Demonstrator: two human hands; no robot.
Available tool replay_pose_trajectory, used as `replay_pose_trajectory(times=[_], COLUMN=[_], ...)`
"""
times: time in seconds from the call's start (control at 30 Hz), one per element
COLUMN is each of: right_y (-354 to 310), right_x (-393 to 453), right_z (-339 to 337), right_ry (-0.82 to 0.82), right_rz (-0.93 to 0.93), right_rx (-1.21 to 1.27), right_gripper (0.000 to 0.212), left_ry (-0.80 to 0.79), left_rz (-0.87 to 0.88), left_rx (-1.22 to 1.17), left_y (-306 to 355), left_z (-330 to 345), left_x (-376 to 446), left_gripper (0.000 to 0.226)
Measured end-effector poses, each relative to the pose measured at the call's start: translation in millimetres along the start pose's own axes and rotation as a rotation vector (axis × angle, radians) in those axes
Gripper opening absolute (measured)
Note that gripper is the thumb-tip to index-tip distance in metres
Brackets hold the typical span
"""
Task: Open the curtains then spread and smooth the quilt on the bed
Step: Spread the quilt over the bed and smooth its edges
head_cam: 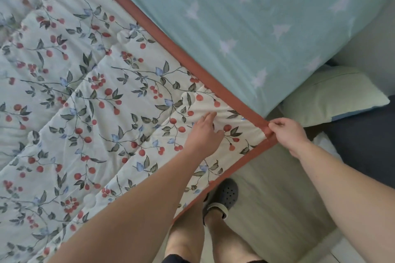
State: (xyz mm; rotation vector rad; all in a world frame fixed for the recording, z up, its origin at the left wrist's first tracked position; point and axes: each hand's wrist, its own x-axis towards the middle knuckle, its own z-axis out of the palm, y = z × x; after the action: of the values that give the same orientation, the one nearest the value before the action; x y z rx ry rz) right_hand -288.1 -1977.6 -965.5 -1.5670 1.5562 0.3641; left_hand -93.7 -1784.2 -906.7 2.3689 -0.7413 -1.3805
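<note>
A white quilt (89, 100) printed with red cherries and green leaves, edged in a rust-red border, lies spread over the left and middle of the bed. My left hand (205, 132) rests flat on the quilt just inside its near corner, fingers straight. My right hand (287, 132) pinches the rust-red border at that corner, right at the bed's edge. Beyond the border, the teal sheet (245, 17) with white star shapes lies bare. No curtains are in view.
A pale green pillow (333, 96) sits beside the bed at the right, next to a dark blue surface (363, 139). My legs and a dark grey clog (226, 194) stand on the floor close to the bed's pale green side (273, 198).
</note>
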Motion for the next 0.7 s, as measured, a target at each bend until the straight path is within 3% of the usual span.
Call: replay_pose_trajectory(times=[0.13, 0.2, 0.27, 0.33, 0.47, 0.57, 0.7], right_y=[-29.9, -64.1, -97.3, -141.2, -217.3, -242.7, -244.9], right_x=[-6.1, -21.9, -36.0, -42.2, -27.1, -8.5, 10.1], right_z=[12.3, 27.7, 42.5, 63.2, 93.9, 102.7, 83.6], right_ry=[0.115, 0.261, 0.34, 0.218, -0.015, -0.033, 0.024], right_rz=[0.083, -0.008, -0.208, -0.339, -0.282, -0.248, -0.209], right_rx=[-0.076, -0.084, -0.102, -0.11, -0.245, -0.374, -0.367], right_gripper=[0.019, 0.015, 0.025, 0.033, 0.022, 0.025, 0.021], left_ry=[0.084, 0.168, 0.24, 0.28, 0.198, 0.164, 0.178], left_rz=[-0.015, -0.052, -0.103, -0.142, -0.166, -0.139, -0.138], left_rx=[-0.03, -0.051, -0.03, -0.01, -0.075, -0.03, -0.04], left_y=[-27.2, -45.2, -60.8, -79.9, -98.0, -99.3, -95.1], left_z=[-26.9, -44.4, -60.0, -76.1, -92.8, -95.4, -101.9], left_x=[2.3, 7.3, 11.9, 18.3, 32.2, 38.8, 43.1], left_gripper=[0.065, 0.066, 0.07, 0.074, 0.075, 0.075, 0.07])
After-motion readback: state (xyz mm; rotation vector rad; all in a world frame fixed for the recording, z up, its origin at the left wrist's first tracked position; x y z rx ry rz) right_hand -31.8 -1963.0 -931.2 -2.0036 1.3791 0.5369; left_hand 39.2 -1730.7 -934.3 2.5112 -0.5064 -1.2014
